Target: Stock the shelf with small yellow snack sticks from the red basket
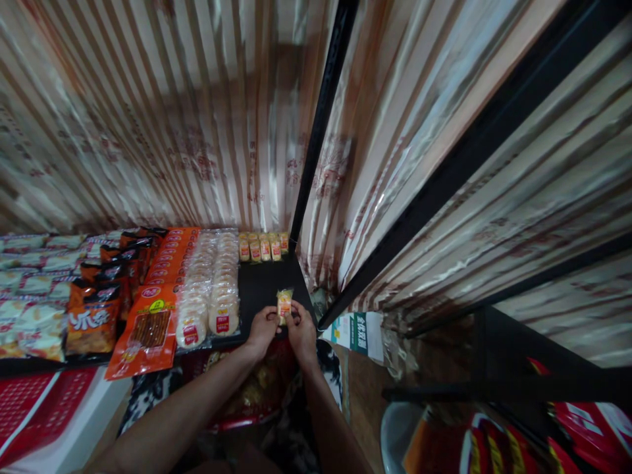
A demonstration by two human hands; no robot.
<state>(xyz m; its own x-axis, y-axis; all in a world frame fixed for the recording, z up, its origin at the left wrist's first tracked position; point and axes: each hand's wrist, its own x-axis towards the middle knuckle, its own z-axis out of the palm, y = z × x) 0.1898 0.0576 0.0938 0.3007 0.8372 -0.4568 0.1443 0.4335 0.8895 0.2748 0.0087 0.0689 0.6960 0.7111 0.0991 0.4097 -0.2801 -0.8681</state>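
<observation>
- Yellow-and-red small snack packet (284, 304) stands upright between the fingertips of both hands, pinched at its lower edge; the left hand (261, 331) grips it from the left side with thumb and fingers closed on it; the right hand (301, 331) does the same from the right side.
- Black shelf surface (261, 283) lies bare just beyond and under the fingers; the packet is held over its front right part, near the edge.
- Beyond the fingers, at the back of the shelf, a short row of like packets (263, 247) stands against the wall.
- Just left of the left fingers lie two columns of round rice crackers in clear wrap (210, 289); further left, flat orange packs (151, 329); then orange bags (93, 319); then pale bags (29, 289) at the far left.
- Right of the right fingers, a black upright post (318, 131) rises from the shelf corner; a green-and-white carton (358, 332) sits low beside it.
- Below the wrists a red basket (257, 395) holds something golden; I cannot tell what.
</observation>
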